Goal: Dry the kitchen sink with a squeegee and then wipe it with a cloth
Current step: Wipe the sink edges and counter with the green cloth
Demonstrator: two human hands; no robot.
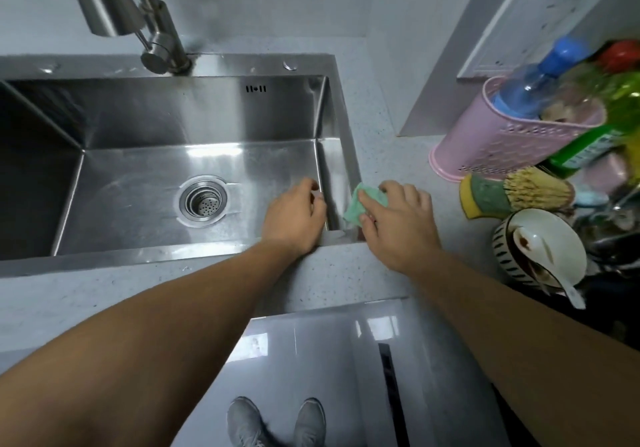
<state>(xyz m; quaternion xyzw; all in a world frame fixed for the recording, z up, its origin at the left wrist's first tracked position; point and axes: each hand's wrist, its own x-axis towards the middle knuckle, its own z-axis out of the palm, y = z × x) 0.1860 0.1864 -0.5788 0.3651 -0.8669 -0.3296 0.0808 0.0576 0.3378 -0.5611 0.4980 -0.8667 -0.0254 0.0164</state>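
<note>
The stainless steel sink (149, 117) fills the left half of the view, with a round drain strainer (203, 201) in its floor. My right hand (398, 224) presses a small green cloth (360, 205) against the sink's right rim, near the front corner. My left hand (294, 218) rests inside the sink at its front right corner, fingers curled toward the right wall; I see nothing in it. No squeegee is in view.
A steel faucet (152, 20) rises over the back rim. On the grey counter (398, 155) to the right stand a pink basket (512, 141) with bottles, a yellow-green sponge (485, 197), a scrub brush (536, 188) and a bowl (540, 249) with a spoon.
</note>
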